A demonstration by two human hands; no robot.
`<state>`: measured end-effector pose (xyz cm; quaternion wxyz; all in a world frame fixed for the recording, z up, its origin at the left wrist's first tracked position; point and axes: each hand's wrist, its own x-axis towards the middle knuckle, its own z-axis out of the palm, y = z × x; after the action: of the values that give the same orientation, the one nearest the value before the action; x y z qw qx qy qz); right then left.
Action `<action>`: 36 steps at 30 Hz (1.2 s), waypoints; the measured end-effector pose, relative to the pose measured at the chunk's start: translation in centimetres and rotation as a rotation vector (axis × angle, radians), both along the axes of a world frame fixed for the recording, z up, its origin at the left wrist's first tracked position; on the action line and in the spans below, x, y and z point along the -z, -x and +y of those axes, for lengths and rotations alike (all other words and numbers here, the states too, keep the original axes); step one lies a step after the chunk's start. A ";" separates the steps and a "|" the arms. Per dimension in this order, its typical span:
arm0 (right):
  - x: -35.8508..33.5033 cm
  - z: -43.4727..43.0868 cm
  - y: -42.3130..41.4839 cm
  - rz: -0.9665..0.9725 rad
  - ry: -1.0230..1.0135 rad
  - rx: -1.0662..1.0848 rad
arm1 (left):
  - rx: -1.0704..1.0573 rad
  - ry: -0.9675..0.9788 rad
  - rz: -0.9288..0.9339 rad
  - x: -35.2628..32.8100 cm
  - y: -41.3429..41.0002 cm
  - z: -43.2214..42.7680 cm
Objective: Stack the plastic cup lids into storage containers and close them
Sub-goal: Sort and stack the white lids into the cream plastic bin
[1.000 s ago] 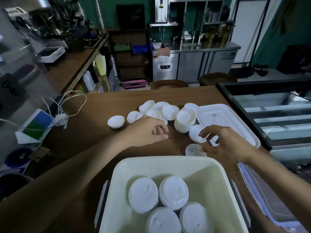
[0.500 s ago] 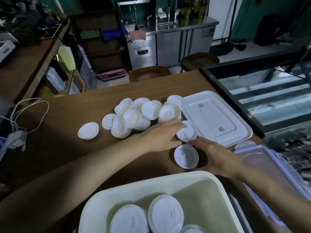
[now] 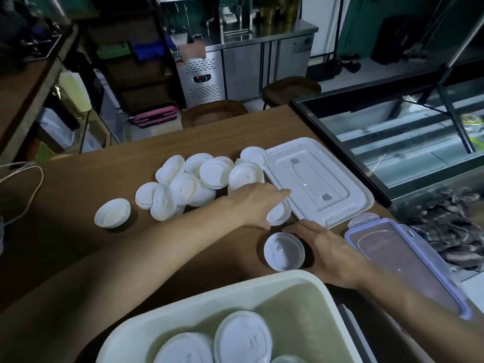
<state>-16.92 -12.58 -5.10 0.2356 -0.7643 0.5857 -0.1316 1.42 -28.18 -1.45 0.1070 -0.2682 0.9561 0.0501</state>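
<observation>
Left hand [image 3: 258, 203]: fingers curl over a tilted cup lid [image 3: 279, 215], thumb under its near rim; the lid is grasped. The index fingertip reaches the edge of the flat white container cover [image 3: 314, 179]. The lid pile [image 3: 199, 179] lies left of and beyond these fingers on the table [image 3: 78, 192]; one separate lid [image 3: 112, 213] sits further left.

Right hand [image 3: 327, 254]: palm down, fingers at the right rim of an upturned lid [image 3: 284, 251]; whether they grasp it cannot be determined. The purple-edged cover [image 3: 406, 258] lies right of this hand. The cream storage container [image 3: 235, 292], nearer than both sets of fingers, holds stored lids [image 3: 242, 336]
</observation>
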 end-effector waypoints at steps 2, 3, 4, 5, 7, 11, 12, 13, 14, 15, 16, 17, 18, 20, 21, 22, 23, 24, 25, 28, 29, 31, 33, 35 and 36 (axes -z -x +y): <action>0.0 0.3 0.5 -0.018 0.001 0.010 | -0.022 -0.002 0.009 0.4 0.1 -0.2; -0.1 0.4 0.6 -0.031 -0.003 0.019 | -0.027 -0.004 0.031 0.6 0.1 -0.3; -0.2 0.5 0.8 -0.048 -0.005 0.028 | -0.032 -0.006 0.050 0.8 0.0 -0.5; -0.4 0.6 0.9 -0.064 -0.007 0.037 | -0.032 -0.008 0.065 1.0 0.0 -0.6; -0.7 0.6 1.2 -0.094 -0.009 0.055 | -0.030 -0.006 0.072 0.8 -0.3 -0.4; -1.6 0.5 1.8 -0.151 -0.005 0.063 | -0.066 -0.063 0.125 -0.5 -1.1 0.6; -1.8 0.5 1.8 -0.165 -0.003 0.061 | -0.087 -0.084 0.134 -0.8 -1.6 0.9; -2.0 0.5 1.9 -0.174 -0.006 0.062 | -0.103 -0.099 0.140 -1.1 -2.1 1.2; -2.2 0.6 1.9 -0.192 -0.005 0.060 | -0.118 -0.111 0.141 -1.5 -2.7 1.4; -2.4 0.6 2.0 -0.195 -0.005 0.063 | -0.131 -0.122 0.147 -1.9 -3.2 1.8; -2.6 0.7 1.9 -0.195 -0.006 0.063 | -0.146 -0.131 0.158 -2.5 -3.6 2.2; -3.0 0.7 1.9 -0.185 -0.008 0.065 | -0.160 -0.137 0.170 -3.0 -4.0 2.5; -3.3 0.7 1.8 -0.195 -0.016 0.064 | -0.170 -0.145 0.182 -3.7 -4.5 2.9; -4.5 0.7 1.5 -0.203 -0.015 0.058 | -0.181 -0.169 0.212 -5.3 -5.5 4.0; -5.3 0.7 1.3 -0.194 0.004 0.057 | -0.185 -0.169 0.225 -6.4 -6.0 4.7; -6.2 0.7 1.1 -0.191 0.029 0.053 | -0.195 -0.158 0.231 -7.6 -6.5 5.4; -7.2 0.7 1.0 -0.190 0.050 0.056 | -0.206 -0.142 0.241 -8.9 -7.0 6.1; -8.2 0.7 0.9 -0.208 0.070 0.057 | -0.217 -0.121 0.254 -10.1 -7.5 6.9; -9.1 0.8 0.7 -0.228 0.091 0.058 | -0.232 -0.097 0.260 -11.1 -8.1 7.6; -11.7 1.5 -0.5 -0.312 0.154 0.050 | -0.291 -0.078 0.352 -12.9 -10.5 9.5; -12.4 1.8 -1.2 -0.327 0.168 0.033 | -0.304 -0.091 0.408 -13.3 -11.3 10.2; -13.4 2.6 -2.5 -0.328 0.167 -0.019 | -0.337 -0.150 0.476 -13.9 -12.8 11.8; -14.2 3.3 -3.6 -0.317 0.138 -0.073 | -0.373 -0.205 0.502 -14.3 -14.0 13.6; -15.0 4.1 -4.7 -0.325 0.116 -0.124 | -0.364 -0.225 0.531 -14.3 -15.1 15.2; -15.4 4.6 -5.3 -0.329 0.107 -0.146 | -0.347 -0.228 0.544 -14.2 -15.7 16.1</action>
<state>-11.65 -7.97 10.29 0.2962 -0.7843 0.4745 -0.2682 17.12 -12.13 12.78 -0.1326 -0.3902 0.8779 0.2440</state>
